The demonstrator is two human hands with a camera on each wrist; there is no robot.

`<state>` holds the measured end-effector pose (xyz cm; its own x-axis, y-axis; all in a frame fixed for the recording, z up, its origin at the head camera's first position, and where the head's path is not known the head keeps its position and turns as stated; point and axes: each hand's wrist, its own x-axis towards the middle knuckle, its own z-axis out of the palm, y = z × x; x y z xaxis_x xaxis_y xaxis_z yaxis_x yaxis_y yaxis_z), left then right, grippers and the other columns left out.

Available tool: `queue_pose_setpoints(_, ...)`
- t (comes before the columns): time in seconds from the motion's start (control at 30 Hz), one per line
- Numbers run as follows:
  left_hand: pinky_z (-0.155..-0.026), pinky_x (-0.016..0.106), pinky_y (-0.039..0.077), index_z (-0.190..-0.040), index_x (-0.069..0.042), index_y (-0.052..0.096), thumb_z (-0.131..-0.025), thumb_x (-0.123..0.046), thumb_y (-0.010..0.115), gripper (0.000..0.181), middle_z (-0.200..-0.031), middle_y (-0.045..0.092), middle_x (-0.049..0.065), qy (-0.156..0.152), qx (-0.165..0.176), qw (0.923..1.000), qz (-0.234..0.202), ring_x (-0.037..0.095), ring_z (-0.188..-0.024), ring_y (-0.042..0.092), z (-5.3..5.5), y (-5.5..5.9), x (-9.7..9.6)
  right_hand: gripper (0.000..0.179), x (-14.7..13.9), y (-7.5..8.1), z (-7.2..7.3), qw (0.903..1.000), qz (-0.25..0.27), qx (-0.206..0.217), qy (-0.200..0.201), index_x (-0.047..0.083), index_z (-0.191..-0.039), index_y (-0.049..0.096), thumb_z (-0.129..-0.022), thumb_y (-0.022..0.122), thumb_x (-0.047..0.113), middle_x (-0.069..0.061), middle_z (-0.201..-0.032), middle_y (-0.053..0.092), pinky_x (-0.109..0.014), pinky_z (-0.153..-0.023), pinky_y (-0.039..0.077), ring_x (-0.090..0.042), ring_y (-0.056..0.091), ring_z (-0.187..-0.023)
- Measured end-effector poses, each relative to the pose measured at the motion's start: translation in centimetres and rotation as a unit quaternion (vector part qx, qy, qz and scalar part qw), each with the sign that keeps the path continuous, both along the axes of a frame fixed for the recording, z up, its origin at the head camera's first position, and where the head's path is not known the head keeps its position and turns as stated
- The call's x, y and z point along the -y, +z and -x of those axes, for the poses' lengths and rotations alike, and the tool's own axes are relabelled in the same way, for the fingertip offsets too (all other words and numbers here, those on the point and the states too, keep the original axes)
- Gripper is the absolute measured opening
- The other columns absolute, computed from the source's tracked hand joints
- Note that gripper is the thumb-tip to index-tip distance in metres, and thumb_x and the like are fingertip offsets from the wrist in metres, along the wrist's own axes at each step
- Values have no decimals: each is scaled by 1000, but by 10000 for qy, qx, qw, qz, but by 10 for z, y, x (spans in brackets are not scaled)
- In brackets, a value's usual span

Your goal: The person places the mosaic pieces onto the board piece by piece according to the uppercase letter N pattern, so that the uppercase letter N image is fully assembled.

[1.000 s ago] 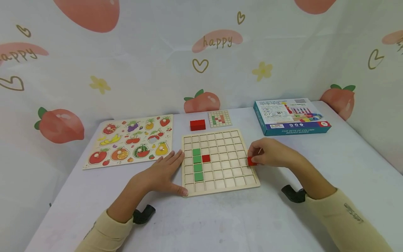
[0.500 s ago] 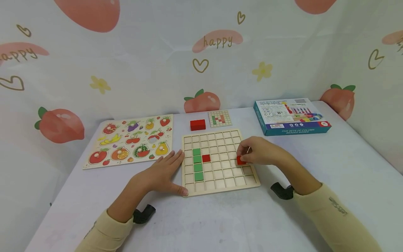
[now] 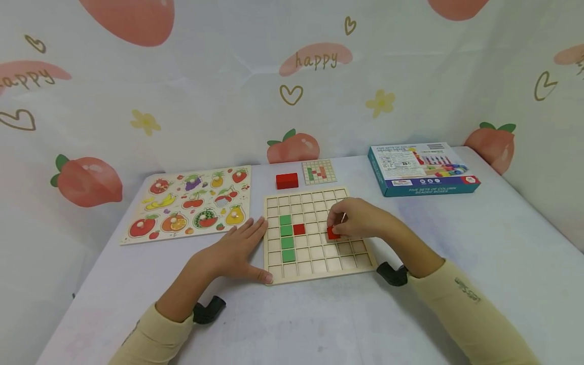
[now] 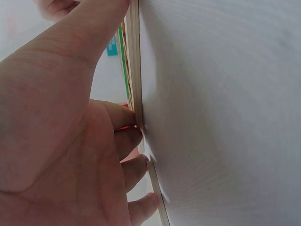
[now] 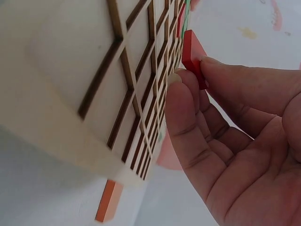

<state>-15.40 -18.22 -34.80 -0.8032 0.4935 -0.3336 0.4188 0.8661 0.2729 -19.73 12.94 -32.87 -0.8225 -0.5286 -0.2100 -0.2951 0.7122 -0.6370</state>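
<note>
My right hand [image 3: 358,218] pinches a red square tile [image 3: 333,233] between thumb and fingers, over the right half of the wooden grid board [image 3: 319,276]. In the right wrist view the red tile [image 5: 192,56] tilts close to the board's grooved surface. My left hand [image 3: 230,252] lies with fingers extended along the board's left edge, thumb at the near left corner. The left wrist view shows the left hand's fingertips [image 4: 134,162] at that edge. A column of green tiles [image 3: 286,242] sits in the grid, with one red tile [image 3: 298,229] beside it.
Behind the board are a red block stack [image 3: 286,181] and a small pattern card [image 3: 318,171]. A fruit puzzle board [image 3: 187,205] lies at the left, near my left fingers. At the back right lies a teal box [image 3: 422,170].
My right hand has moved left with the red tile, from the board's right edge to over its grid squares. My left hand has stayed in place.
</note>
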Motion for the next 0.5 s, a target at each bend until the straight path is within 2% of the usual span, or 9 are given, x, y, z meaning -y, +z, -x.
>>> queue_pose_setpoints(0.5, -118, 59, 9, -161, -8, 13, -70, -75, 73, 128, -168, 9, 8, 13, 48, 10000, 8, 34, -152, 3, -1, 0, 0, 13, 27, -4, 3, 9996, -78, -157, 210, 12, -85, 71, -89, 70, 0, 0, -82, 61, -31, -74, 48, -19, 54, -87)
